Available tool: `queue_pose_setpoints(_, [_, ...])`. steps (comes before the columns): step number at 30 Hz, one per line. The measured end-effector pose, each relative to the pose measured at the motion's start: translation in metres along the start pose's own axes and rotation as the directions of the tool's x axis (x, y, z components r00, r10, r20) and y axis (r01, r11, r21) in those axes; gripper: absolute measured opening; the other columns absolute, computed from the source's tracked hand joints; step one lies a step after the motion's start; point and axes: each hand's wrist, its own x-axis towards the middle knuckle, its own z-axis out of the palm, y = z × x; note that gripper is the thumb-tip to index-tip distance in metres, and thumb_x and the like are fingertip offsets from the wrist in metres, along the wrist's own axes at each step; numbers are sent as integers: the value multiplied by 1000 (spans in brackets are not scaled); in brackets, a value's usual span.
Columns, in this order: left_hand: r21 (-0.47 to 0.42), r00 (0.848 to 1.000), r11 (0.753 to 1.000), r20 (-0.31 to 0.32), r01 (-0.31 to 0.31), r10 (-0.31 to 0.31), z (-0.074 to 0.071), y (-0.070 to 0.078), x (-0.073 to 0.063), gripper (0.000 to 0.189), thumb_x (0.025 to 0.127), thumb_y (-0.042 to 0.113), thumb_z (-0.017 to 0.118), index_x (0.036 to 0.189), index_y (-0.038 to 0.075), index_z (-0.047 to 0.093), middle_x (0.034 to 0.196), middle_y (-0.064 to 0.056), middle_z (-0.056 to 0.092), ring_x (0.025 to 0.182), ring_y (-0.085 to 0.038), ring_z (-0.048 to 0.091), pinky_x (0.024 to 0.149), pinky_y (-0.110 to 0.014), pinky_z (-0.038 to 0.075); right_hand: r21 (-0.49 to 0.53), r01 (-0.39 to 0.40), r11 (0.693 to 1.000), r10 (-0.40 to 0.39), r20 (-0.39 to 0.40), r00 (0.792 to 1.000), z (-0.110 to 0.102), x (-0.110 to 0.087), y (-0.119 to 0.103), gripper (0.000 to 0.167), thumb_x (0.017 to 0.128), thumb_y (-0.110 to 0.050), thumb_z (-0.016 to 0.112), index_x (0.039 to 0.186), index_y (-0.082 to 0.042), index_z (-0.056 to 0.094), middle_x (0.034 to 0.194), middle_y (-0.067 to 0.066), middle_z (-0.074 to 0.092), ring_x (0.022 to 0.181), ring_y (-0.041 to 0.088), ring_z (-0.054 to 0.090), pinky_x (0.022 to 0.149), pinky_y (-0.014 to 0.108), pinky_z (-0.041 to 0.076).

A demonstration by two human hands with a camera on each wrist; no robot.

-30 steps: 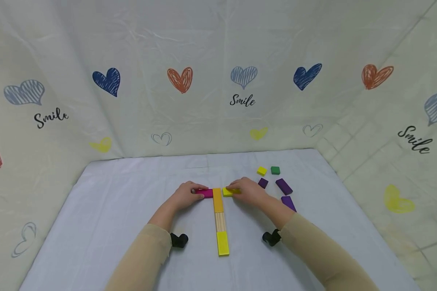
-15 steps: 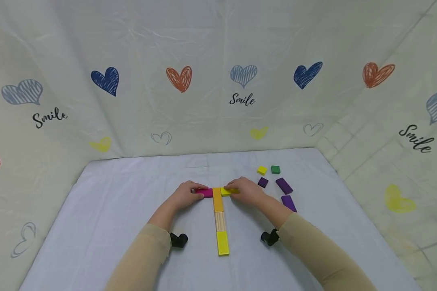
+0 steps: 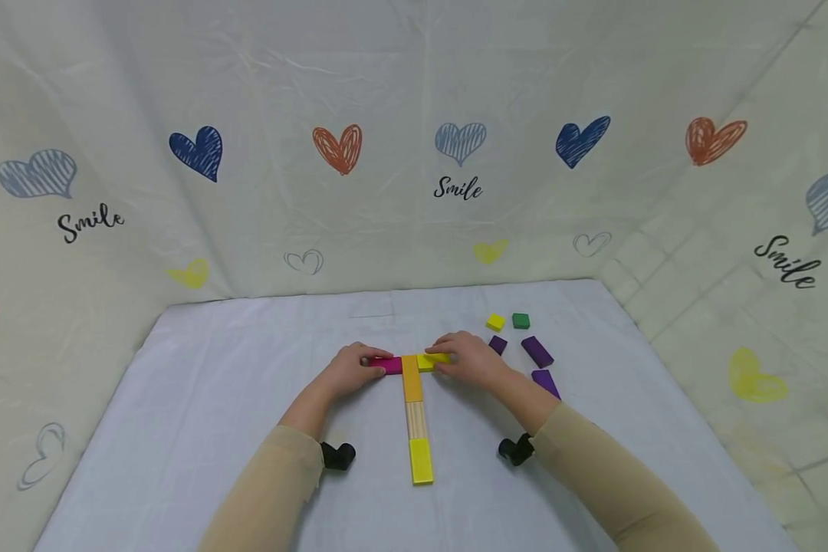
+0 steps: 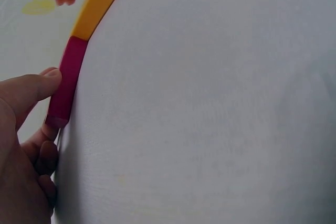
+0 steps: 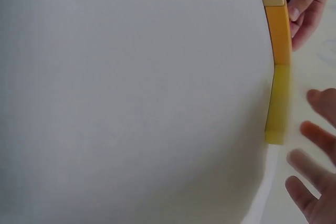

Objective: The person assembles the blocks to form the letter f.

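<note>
Flat toy blocks form a T on the white cloth. Its stem is an orange block [image 3: 412, 381], a pale striped wooden block [image 3: 416, 420] and a long yellow block [image 3: 421, 462] nearest the person. A magenta block [image 3: 391, 366] meets the orange block's far end on the left; my left hand [image 3: 347, 370] pinches it, the thumb lying along the side in the left wrist view. On the right, a second yellow block [image 5: 278, 108] abuts the orange one. My right hand [image 3: 471, 359] is beside this block, its fingers [image 5: 310, 169] spread and apart from it.
To the right lie a small yellow block [image 3: 495, 322], a green block [image 3: 520, 320], a small purple block [image 3: 499, 345] and two longer purple blocks [image 3: 537, 352], one partly behind the right forearm. A heart-patterned white curtain [image 3: 386, 222] backs the table.
The yellow block in the right hand slid left until it met the orange block, closing the gap. The right hand then loosened off it. The left hand stayed on the magenta block.
</note>
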Motion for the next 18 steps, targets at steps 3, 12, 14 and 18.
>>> queue_pose_setpoints(3, [4, 1000, 1000, -5, 4, -4, 0, 1, 0, 29, 93, 30, 70, 121, 36, 71, 118, -2, 58, 107, -24, 49, 93, -44, 47, -11, -16, 1000, 16, -8, 1000, -3, -3, 1, 34, 91, -30, 73, 125, -28, 71, 125, -3, 64, 120, 21, 54, 103, 43, 44])
queue_pose_setpoints(12, [9, 1000, 1000, -12, 4, -4, 0, 0, -1, 29, 93, 29, 70, 121, 35, 71, 118, -2, 58, 106, -23, 49, 92, -42, 48, 15, -125, 992, 125, -11, 992, -15, -21, 17, 35, 92, -33, 70, 127, -28, 69, 127, 1, 63, 121, 25, 53, 102, 47, 45])
queue_pose_setpoints(14, [9, 1000, 1000, -10, 3, -3, 0, 1, 0, 30, 93, 29, 70, 122, 34, 71, 119, -3, 58, 107, -24, 49, 93, -44, 48, 30, -136, 990, 137, -9, 991, -19, -28, 24, 35, 93, -34, 70, 127, -27, 69, 126, 1, 63, 121, 25, 53, 100, 47, 45])
queue_pose_setpoints(18, [11, 1000, 1000, -8, 8, -8, 1, 1, -1, 30, 92, 30, 70, 122, 35, 71, 120, -3, 58, 109, -24, 49, 94, -44, 48, 63, -134, 989, 135, -10, 991, -28, -45, 41, 36, 93, -33, 69, 128, -24, 69, 126, 4, 62, 120, 27, 54, 99, 48, 46])
